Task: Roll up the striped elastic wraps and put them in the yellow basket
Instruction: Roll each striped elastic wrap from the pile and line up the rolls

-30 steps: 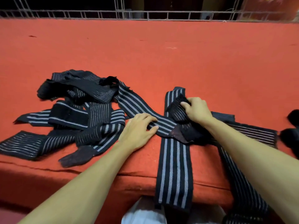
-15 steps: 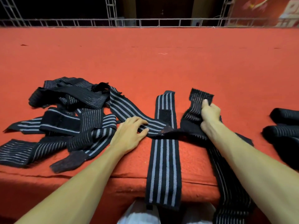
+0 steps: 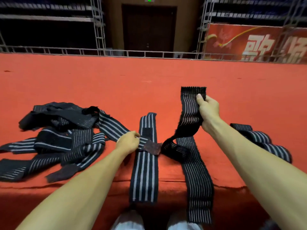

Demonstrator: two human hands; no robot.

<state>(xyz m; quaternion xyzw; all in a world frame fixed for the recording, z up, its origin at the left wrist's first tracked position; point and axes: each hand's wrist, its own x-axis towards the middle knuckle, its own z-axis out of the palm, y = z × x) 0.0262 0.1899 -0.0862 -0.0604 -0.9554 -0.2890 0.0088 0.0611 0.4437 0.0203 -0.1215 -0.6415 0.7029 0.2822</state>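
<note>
head view, two hands (image 3: 128, 142) (image 3: 208, 110), two wraps (image 3: 114, 128) (image 3: 189, 110) held

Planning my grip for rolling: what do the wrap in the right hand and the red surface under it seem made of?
Held wrap in the right hand: looks like woven elastic fabric, matte black with thin pale stripes; it droops and folds limply, top edge fuzzy. Red surface: probably felt-like carpet, matte and slightly napped.

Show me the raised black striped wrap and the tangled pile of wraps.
raised black striped wrap (image 3: 189, 110), head view, its upper lifted stretch.
tangled pile of wraps (image 3: 69, 136), head view, heap's middle.
</note>
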